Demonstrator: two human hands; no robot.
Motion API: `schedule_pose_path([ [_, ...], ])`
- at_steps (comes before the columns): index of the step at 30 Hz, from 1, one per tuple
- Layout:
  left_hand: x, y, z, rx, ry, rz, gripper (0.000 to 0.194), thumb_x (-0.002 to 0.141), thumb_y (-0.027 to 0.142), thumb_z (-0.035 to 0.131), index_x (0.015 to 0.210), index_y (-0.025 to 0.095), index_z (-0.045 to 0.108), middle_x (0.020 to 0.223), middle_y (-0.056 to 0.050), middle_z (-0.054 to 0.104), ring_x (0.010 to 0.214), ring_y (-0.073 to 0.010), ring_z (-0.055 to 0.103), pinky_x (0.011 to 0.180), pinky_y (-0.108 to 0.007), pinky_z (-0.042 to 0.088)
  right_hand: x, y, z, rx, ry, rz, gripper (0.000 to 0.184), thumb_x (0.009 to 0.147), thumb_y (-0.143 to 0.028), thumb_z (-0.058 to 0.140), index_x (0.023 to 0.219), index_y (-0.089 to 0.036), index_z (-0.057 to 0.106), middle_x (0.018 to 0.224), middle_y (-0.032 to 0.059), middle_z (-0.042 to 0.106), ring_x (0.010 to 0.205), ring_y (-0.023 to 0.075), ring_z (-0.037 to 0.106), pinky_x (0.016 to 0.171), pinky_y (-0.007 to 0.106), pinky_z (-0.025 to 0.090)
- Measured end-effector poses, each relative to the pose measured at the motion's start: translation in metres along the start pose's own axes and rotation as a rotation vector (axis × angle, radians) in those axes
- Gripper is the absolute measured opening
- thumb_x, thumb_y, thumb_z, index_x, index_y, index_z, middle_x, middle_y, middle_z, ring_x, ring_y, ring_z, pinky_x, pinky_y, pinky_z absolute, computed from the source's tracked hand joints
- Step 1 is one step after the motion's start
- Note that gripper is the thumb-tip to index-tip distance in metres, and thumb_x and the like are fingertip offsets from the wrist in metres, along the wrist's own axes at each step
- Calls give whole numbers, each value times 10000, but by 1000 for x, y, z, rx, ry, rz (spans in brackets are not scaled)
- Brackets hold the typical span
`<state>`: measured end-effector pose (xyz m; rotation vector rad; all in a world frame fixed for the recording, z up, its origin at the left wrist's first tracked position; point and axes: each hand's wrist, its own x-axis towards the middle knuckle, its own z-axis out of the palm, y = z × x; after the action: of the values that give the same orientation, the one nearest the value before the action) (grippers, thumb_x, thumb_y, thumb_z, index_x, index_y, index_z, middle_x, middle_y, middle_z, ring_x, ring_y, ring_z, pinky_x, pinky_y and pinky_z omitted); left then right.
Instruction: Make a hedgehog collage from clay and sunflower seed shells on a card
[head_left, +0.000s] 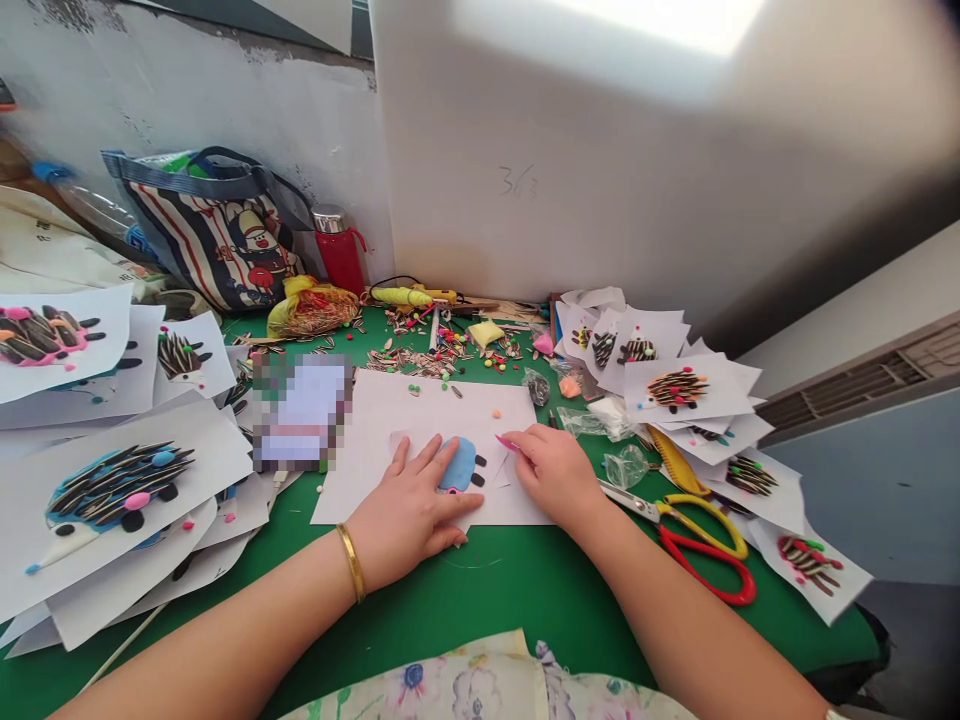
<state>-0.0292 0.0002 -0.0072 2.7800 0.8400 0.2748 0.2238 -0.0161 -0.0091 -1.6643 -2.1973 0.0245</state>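
My left hand [409,515], with a gold bangle at the wrist, lies flat with its fingers spread on a small white sheet. Under and beside its fingers is a flattened blue clay shape [463,462] with small black ovals [478,480] along its right side; part of it is covered. My right hand [559,475] is closed in a pinch on a small pink pointed piece [505,442], whose exact kind I cannot make out. Both hands rest over a larger white paper [349,455] on the green table [457,590].
Hedgehog pictures covered in seeds lie stacked at left [120,500] and right [679,390]. Scissors [701,535] lie beside my right forearm. Seeds and coloured clay balls [420,360] are scattered behind the paper. A phone [304,410], red flask [341,255] and striped bag [217,235] are at left.
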Motion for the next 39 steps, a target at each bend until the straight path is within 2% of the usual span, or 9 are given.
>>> schedule_pose_path([
  [5,0,-1,0,1,-1,11,425,845,449,690,1264,416,624,1602,-88,260,1426,-426,290,1098,-730,158,1,10,5,-77,-17,46,400,852,-74,498,1195,-208,655,961,72,681,905,204,612,768,312,417],
  [11,1,-1,-1,-2,-15,5,415,843,450,693,1251,417,630,1592,-87,276,1423,-431,285,1089,-736,168,1,4,2,-108,30,69,307,853,-104,556,1100,-215,700,1079,76,684,1007,237,589,889,394,371],
  [18,2,1,-5,0,-42,7,426,835,415,709,1252,411,622,1582,-121,277,1423,-447,276,1073,-749,176,0,-3,4,12,19,-108,312,872,-100,562,1124,-234,689,1202,52,695,1130,225,570,985,428,323],
  [27,2,1,-5,-8,-43,7,437,823,402,726,1247,405,622,1583,-132,281,1423,-455,276,1068,-752,187,0,-4,7,19,-44,-108,333,868,-99,571,1151,-232,687,1238,59,681,1124,231,594,979,429,394],
  [33,2,1,-3,11,-27,-2,559,793,366,763,1315,401,569,1593,-138,267,1433,-448,266,1075,-744,198,1,-4,6,15,-39,-107,310,880,-115,572,1139,-232,696,1227,53,686,1123,234,600,985,444,419],
  [39,2,0,-1,33,-13,-10,707,767,347,786,1405,328,482,1589,-180,266,1450,-422,247,1090,-723,220,1,-3,7,13,-37,-114,306,878,-126,586,1136,-241,702,1226,55,688,1123,236,602,980,444,438],
])
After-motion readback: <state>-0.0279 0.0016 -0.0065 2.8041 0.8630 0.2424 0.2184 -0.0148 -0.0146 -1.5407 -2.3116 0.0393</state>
